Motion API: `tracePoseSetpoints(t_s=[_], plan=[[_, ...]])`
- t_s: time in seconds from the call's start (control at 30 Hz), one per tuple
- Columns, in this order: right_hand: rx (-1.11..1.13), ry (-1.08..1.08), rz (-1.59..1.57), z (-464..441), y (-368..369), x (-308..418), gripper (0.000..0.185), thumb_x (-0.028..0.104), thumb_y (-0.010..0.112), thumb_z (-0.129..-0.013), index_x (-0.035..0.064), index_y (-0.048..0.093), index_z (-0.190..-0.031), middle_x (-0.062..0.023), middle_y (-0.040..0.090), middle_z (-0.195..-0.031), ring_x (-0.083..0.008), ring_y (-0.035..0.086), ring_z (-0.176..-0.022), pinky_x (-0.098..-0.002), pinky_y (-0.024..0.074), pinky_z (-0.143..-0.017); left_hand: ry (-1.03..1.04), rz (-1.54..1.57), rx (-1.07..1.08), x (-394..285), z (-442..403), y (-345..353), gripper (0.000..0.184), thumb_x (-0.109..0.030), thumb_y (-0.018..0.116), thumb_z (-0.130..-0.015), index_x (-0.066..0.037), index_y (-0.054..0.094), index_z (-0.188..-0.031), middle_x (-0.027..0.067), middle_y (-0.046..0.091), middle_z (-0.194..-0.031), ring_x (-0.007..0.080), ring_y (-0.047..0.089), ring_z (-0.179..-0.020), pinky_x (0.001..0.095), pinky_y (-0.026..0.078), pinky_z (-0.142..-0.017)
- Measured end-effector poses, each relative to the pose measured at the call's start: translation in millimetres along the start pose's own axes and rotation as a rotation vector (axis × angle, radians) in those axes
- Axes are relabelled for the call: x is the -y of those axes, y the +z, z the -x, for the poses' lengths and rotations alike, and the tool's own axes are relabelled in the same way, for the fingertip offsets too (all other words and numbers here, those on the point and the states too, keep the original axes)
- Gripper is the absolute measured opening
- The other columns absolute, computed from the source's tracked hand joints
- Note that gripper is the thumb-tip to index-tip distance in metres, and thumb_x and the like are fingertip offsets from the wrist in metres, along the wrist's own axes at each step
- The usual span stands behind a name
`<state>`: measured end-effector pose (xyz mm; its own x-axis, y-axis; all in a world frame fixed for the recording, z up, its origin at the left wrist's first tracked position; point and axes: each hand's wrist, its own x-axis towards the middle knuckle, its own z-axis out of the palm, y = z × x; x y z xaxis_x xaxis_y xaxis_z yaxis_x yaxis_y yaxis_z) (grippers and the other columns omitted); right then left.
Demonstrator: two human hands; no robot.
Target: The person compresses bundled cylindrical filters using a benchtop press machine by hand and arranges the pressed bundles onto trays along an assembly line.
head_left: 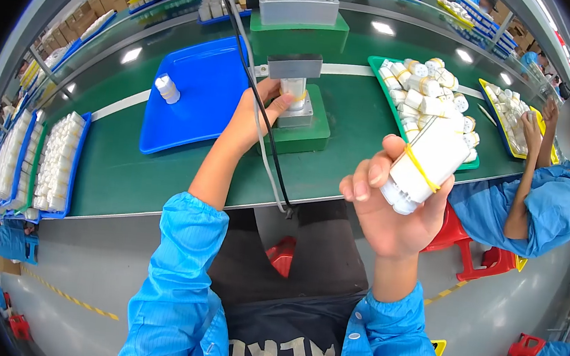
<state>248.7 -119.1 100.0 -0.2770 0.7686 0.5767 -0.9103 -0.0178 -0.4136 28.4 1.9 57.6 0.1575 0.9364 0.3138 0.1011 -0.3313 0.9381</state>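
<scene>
The press (294, 64) stands on the green tabletop (112, 189), its metal block above a white piece (291, 89) wrapped in a yellow band. The left hand (255, 112) reaches in from the press's left, thumb against or right beside that piece; its other fingers are partly hidden. The right hand (398, 213), nearer the camera than the press and to its right, grips a white cylinder (427, 161), tilted, with a yellow band around it. Left of the press lies a blue tray (198, 118) holding one white fitting (167, 89); right of it, a green tray (391, 106) heaped with banded white cylinders (425, 87). Farther right of the press, a co-worker (527, 194) in blue sits with raised hands beside a yellow tray (551, 138) of white pieces. Dark and grey cables (249, 65) hang in front of the press.
</scene>
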Motion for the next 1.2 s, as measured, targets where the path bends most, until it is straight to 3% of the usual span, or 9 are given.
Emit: tracePoseSetpoints(t_s=[0.07,0.13,0.2,0.57,0.7,0.83,0.97,1.1,1.2], plan=[[-0.018,0.017,-0.067,3,9,-1,0.083,0.061,0.038,-0.099,-0.0084,0.037,-0.143,-0.0206,0.065,-0.100,-0.0298,0.061,-0.088,-0.0412,0.0480,-0.081,-0.007,-0.016,0.001,6,0,-1,0.050,-0.023,0.063,-0.098,0.006,0.049,-0.136,0.0173,0.061,-0.129,0.0257,0.057,-0.122,0.0362,0.045,-0.102],[-0.042,0.034,-0.140,4,13,-2,0.083,0.061,0.034,-0.100,-0.0081,0.033,-0.146,-0.0208,0.064,-0.098,-0.0300,0.061,-0.085,-0.0417,0.0479,-0.079,0.005,-0.029,-0.052,9,2,0,0.045,-0.022,0.065,-0.095,0.004,0.056,-0.130,0.0171,0.068,-0.115,0.0213,0.062,-0.108,0.0343,0.047,-0.094],[0.031,0.129,-0.092,6,14,1,0.073,0.057,0.028,-0.103,0.0013,0.032,-0.150,-0.0113,0.062,-0.093,-0.0235,0.056,-0.081,-0.0404,0.0449,-0.073,0.027,-0.101,-0.063,9,3,2,0.046,-0.024,0.067,-0.093,0.004,0.058,-0.128,0.0169,0.069,-0.112,0.0204,0.063,-0.104,0.0340,0.048,-0.092],[0.038,0.149,0.125,11,8,-8,0.076,0.059,0.029,-0.102,-0.0028,0.034,-0.147,-0.0134,0.062,-0.089,-0.0257,0.058,-0.078,-0.0414,0.0451,-0.070,-0.066,-0.278,-0.089,-4,-1,8,0.041,-0.027,0.072,-0.086,0.003,0.065,-0.114,0.0116,0.069,-0.090,0.0173,0.059,-0.080,0.0322,0.048,-0.076],[-0.074,0.098,0.110,12,-6,-9,0.074,0.051,0.042,-0.101,-0.0091,0.035,-0.143,-0.0217,0.064,-0.101,-0.0273,0.063,-0.090,-0.0394,0.0504,-0.081,-0.006,-0.216,-0.098,3,1,9,0.042,-0.028,0.073,-0.086,0.003,0.065,-0.113,0.0113,0.068,-0.093,0.0169,0.059,-0.083,0.0317,0.048,-0.078],[-0.196,0.087,0.259,14,-17,3,0.064,0.043,0.044,-0.103,-0.0070,0.038,-0.142,-0.0223,0.064,-0.110,-0.0271,0.064,-0.097,-0.0399,0.0513,-0.087,-0.127,-0.214,-0.087,-3,3,8,0.040,-0.025,0.073,-0.087,0.000,0.065,-0.117,0.0113,0.069,-0.101,0.0182,0.060,-0.091,0.0318,0.048,-0.084],[-0.226,0.078,0.373,13,-21,18,0.060,0.040,0.046,-0.102,-0.0060,0.039,-0.141,-0.0214,0.064,-0.110,-0.0259,0.064,-0.098,-0.0384,0.0513,-0.088,-0.063,-0.211,-0.087,0,5,9,0.040,-0.023,0.072,-0.087,-0.001,0.064,-0.119,0.0115,0.068,-0.112,0.0192,0.062,-0.102,0.0327,0.047,-0.091],[-0.447,0.010,1.139,-26,-46,54,0.048,0.027,0.065,-0.095,-0.0040,0.054,-0.131,-0.0110,0.065,-0.108,-0.0144,0.061,-0.099,-0.0304,0.0475,-0.088,-0.018,-0.211,-0.081,3,5,8,0.038,-0.023,0.072,-0.087,-0.001,0.065,-0.118,0.0124,0.068,-0.108,0.0216,0.062,-0.100,0.0341,0.047,-0.092],[-0.403,-0.115,1.795,-87,-105,97,0.048,0.025,0.072,-0.088,-0.0014,0.060,-0.126,-0.0129,0.068,-0.113,-0.0219,0.063,-0.102,-0.0324,0.0479,-0.091,-0.043,-0.097,-0.106,13,5,11,0.039,-0.024,0.072,-0.087,-0.001,0.064,-0.118,0.0129,0.068,-0.109,0.0227,0.063,-0.101,0.0346,0.047,-0.092]])
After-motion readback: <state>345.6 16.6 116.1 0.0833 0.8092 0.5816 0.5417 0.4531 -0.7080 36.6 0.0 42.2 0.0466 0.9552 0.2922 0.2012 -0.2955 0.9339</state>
